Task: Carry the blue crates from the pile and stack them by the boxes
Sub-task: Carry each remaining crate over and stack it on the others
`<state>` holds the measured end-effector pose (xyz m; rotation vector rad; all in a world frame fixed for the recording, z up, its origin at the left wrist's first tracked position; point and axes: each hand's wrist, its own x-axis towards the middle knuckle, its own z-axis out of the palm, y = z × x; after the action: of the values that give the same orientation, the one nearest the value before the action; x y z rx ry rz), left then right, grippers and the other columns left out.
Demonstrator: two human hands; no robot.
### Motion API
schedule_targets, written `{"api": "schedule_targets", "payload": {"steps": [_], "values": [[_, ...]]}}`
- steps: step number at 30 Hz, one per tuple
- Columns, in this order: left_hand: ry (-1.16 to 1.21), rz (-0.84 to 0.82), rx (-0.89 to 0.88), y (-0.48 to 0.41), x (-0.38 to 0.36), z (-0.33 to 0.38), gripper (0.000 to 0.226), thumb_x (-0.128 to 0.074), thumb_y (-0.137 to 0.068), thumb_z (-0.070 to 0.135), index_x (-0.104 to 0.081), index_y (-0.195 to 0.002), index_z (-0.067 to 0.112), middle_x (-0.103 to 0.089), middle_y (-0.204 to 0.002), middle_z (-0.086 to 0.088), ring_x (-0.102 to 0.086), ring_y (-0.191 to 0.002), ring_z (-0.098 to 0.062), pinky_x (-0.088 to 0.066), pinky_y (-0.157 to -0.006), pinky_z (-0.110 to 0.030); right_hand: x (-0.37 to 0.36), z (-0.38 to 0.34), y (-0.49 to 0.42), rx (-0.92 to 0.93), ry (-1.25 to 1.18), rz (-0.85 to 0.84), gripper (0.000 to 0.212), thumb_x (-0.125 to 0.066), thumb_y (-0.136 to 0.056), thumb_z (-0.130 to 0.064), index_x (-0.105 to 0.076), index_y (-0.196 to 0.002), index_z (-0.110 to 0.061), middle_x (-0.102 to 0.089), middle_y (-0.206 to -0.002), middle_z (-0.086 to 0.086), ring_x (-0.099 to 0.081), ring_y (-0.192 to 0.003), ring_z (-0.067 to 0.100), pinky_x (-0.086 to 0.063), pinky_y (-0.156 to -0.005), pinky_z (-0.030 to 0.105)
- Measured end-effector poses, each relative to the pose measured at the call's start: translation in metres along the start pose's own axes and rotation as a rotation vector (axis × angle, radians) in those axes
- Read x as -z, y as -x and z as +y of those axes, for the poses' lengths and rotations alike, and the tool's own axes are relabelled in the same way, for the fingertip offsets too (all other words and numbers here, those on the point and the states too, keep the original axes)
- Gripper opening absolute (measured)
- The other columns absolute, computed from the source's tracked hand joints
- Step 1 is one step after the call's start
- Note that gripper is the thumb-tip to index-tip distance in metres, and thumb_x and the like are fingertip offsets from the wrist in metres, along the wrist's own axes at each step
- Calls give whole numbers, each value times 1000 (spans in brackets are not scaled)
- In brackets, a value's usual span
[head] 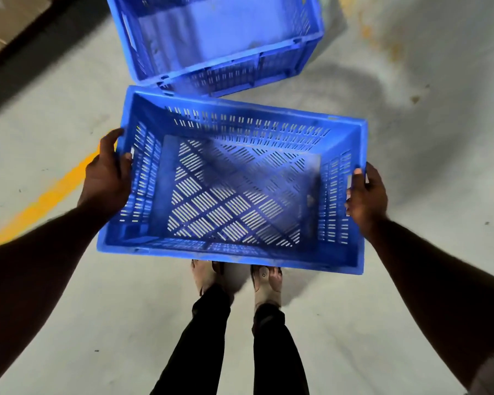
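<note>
Left hand (107, 173) and right hand (365, 199) each closed on end handles of slotted blue crate (231, 183); no readable markings; second blue crate (217, 41) on floor (411, 309) ahead.

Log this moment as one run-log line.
phase: carry | held crate: both hands, left, right | floor crate: ahead | boxes: top left

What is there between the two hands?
In the head view, only the held blue crate spans the gap: the left hand grips one short end and the right hand the other. The crate is empty, with floor showing through its slots.
</note>
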<state>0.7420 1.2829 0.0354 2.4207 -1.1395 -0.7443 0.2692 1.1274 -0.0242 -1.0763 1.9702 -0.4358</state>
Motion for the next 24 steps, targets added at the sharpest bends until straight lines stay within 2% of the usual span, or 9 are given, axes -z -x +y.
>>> {"api": "schedule_targets", "payload": {"steps": [2,4,6,8,10,12,15,17,24], "values": [[3,21,-25,9,14,20,41,-38,-101,30,-24,-125,60,-67,-87,-17,-63,-71,-37,-49,-74,-44,18,-34,28,-21,-19,-3,46,-44,-89,-70,-58,-122,-41,-55,-71,-7,-51,-59,18,-47,-59,36],[11,37,-48,21,30,42,40,-38,-101,30,-25,-126,57,-66,-85,-17,-63,-69,-36,-49,-73,-43,42,-51,42,-11,-73,-29,34,-48,-99,-44,-59,-125,-26,-46,-61,-2,-41,-40,12,-40,-39,23],[22,46,-63,33,44,61,40,-39,-101,30,-25,-127,57,-65,-83,-15,-63,-69,-35,-50,-73,-45,66,-62,54,9,-99,-64,33,-47,-102,-36,-56,-129,-18,-42,-60,2,-36,-34,9,-34,-33,17],[23,38,-68,46,59,80,42,-41,-101,30,-25,-127,58,-63,-79,-12,-63,-68,-34,-50,-73,-46,93,-72,68,21,-101,-66,29,-47,-103,-34,-58,-127,-21,-44,-61,4,-37,-33,9,-36,-32,18],[36,24,-73,56,72,99,44,-42,-100,29,-25,-127,59,-62,-76,-9,-63,-67,-34,-52,-72,-48,118,-81,82,45,-63,-27,22,-48,-101,-37,-60,-120,-36,-52,-64,7,-44,-36,13,-44,-37,24],[47,11,-96,65,85,119,46,-44,-100,27,-25,-128,59,-62,-76,-7,-62,-64,-33,-52,-71,-48,146,-87,94,68,7,27,21,-48,-95,-48,-61,-112,-47,-64,-71,7,-57,-48,22,-54,-55,41],[60,-11,-135,81,107,155,49,-45,-99,23,-24,-127,58,-64,-78,-8,-60,-64,-32,-50,-69,-45,187,-91,104,35,68,77,41,-44,-84,-66,-56,-119,-49,-72,-95,10,-65,-77,36,-52,-79,57],[66,-40,-147,96,123,181,49,-46,-99,23,-24,-126,57,-65,-81,-8,-60,-66,-32,-48,-68,-42,216,-96,118,21,96,108,45,-41,-83,-68,-54,-120,-47,-72,-104,9,-65,-86,39,-51,-84,58],[83,-103,-189,142,167,253,49,-48,-99,22,-29,-135,50,-66,-90,-10,-60,-73,-35,-46,-69,-40,311,-121,180,19,33,181,54,-36,-83,-67,-55,-126,-39,-70,-101,-4,-67,-89,26,-55,-88,50]]}}
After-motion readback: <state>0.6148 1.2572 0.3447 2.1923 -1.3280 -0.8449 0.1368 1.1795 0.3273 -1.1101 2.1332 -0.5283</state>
